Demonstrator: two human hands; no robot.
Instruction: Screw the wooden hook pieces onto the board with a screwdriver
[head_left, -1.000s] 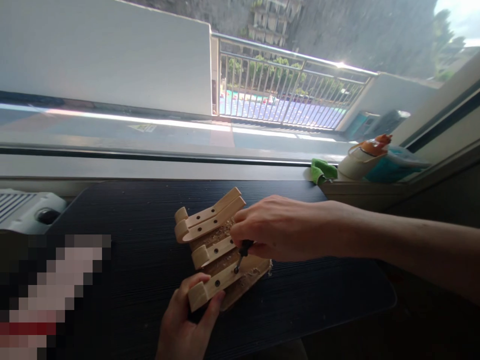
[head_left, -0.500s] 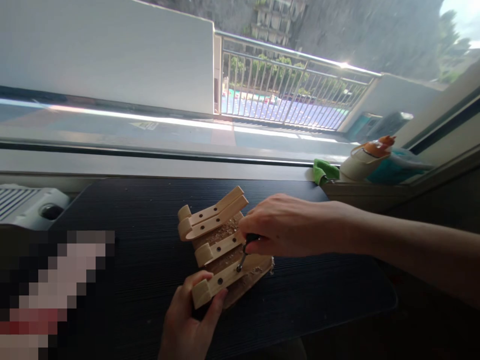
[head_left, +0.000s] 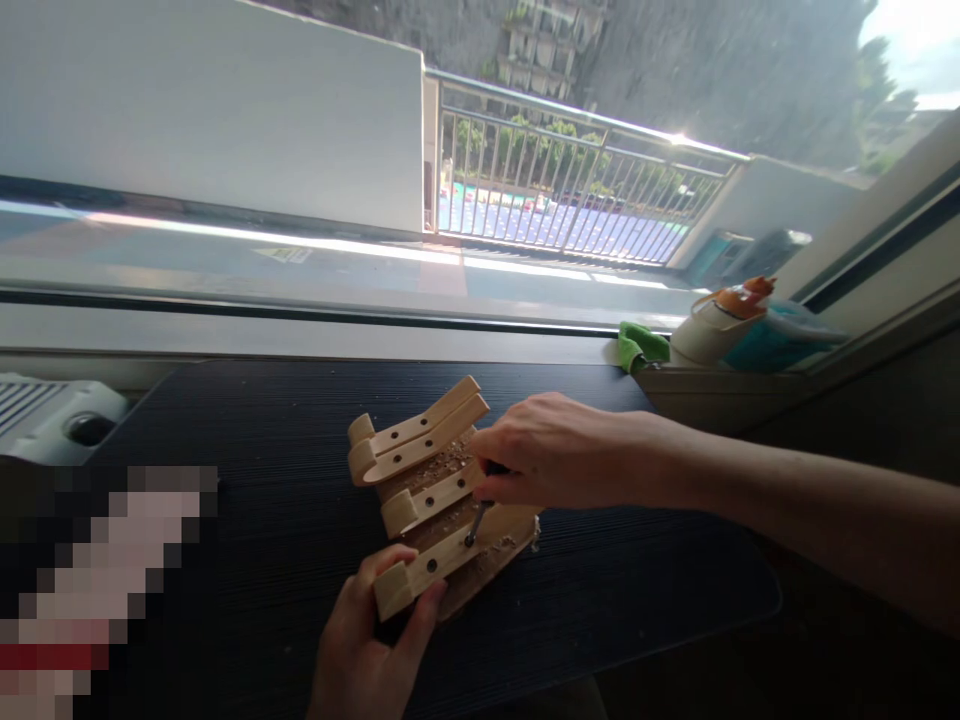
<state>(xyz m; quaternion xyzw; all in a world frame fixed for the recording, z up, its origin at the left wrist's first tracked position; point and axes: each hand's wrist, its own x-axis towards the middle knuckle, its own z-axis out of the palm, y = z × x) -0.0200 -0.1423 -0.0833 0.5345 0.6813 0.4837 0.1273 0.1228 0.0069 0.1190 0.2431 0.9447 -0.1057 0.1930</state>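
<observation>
My left hand (head_left: 367,630) grips the near end of a wooden piece (head_left: 448,552), thumb on one side and fingers on the other. The piece has several pale bars with rounded end blocks, fixed side by side on a brown base; dark screw heads (head_left: 431,566) dot the bars. In my right hand (head_left: 532,450) is a screwdriver (head_left: 476,521), its dark handle mostly hidden by the closed fingers. Its metal shaft slants down, and the tip meets a screw in the nearest bar. Wood crumbs (head_left: 454,457) lie on the base between the bars.
The wooden piece lies on a black table (head_left: 277,480) below a window. A green cloth (head_left: 641,346), a cream pot (head_left: 709,328) and a teal bag (head_left: 780,338) sit on the sill at right. A white heater (head_left: 56,415) stands at left. A blurred patch covers the lower left.
The whole scene has shifted slightly left in view. My left hand keeps its grip, and the screwdriver stays on the same screw, with my right hand slightly turned.
</observation>
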